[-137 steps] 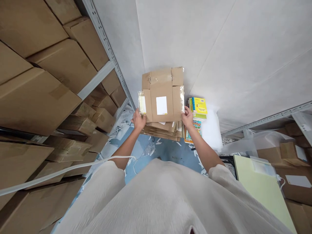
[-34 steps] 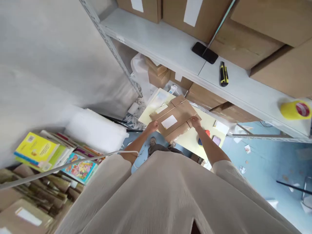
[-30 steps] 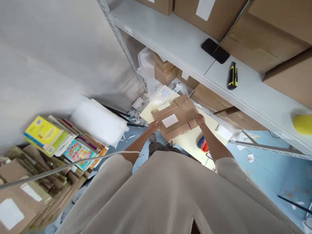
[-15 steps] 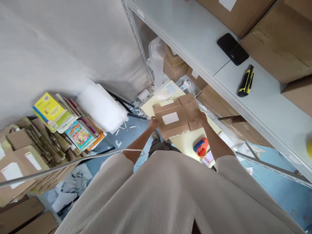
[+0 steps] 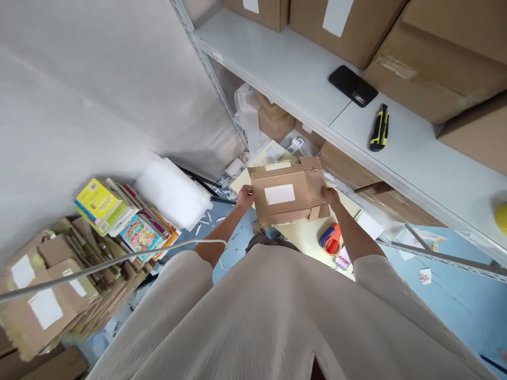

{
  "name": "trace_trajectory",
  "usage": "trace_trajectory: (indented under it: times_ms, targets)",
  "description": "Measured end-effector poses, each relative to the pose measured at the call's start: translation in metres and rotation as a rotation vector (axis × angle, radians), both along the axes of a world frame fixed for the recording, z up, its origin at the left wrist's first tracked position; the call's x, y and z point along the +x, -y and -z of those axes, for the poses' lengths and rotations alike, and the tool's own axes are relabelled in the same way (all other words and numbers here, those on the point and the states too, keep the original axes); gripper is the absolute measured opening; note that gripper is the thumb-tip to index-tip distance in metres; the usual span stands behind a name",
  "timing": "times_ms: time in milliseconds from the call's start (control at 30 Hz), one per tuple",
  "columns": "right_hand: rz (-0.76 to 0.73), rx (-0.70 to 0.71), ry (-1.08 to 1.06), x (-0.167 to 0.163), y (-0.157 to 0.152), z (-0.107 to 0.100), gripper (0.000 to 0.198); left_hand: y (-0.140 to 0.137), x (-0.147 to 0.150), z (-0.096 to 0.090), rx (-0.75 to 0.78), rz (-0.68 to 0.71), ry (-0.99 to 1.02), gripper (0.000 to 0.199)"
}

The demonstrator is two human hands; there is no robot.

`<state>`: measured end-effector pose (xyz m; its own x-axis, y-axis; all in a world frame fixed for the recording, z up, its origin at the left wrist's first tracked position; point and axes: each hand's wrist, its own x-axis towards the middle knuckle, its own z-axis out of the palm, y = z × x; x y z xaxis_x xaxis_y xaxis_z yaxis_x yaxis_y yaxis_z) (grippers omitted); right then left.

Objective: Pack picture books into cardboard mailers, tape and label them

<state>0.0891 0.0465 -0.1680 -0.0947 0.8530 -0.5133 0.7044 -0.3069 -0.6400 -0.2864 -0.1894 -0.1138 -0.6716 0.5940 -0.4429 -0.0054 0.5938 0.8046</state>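
A flattened brown cardboard box [image 5: 297,192] with a white label is held over a pale yellow table [image 5: 304,232]. My left hand [image 5: 246,197] is closed on its left edge, and my right hand [image 5: 331,195] grips the right edge. Creases and small flaps run along the box's top and right sides. Beside my right forearm, a red and blue tape dispenser [image 5: 330,238] rests on the table. The fingertips behind the cardboard are hidden.
A grey shelf [image 5: 412,142] on the right bears a black phone [image 5: 352,86], a yellow-black utility knife [image 5: 379,128] and large cartons [image 5: 435,74]. Books [image 5: 138,235], a white foam roll [image 5: 174,195] and stacked flattened cardboard [image 5: 79,285] lie left. A cable [image 5: 130,256] crosses in front.
The cardboard box has been raised and tilted a little, its right flaps now bent at an angle. Both hands keep hold of its sides. My view has shifted toward the right.
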Motion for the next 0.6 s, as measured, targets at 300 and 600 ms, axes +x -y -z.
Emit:
trace_trajectory:
  times_ms: [300, 600]
  targets:
    - [0.298, -0.004, -0.194, 0.009, 0.025, -0.031, 0.059, -0.048, -0.039, -0.030, 0.134, 0.233, -0.157, 0.027]
    - [0.498, 0.293, -0.347, 0.006, 0.094, -0.091, 0.074, -0.095, -0.063, -0.038, 0.191, 0.534, -0.168, 0.024]
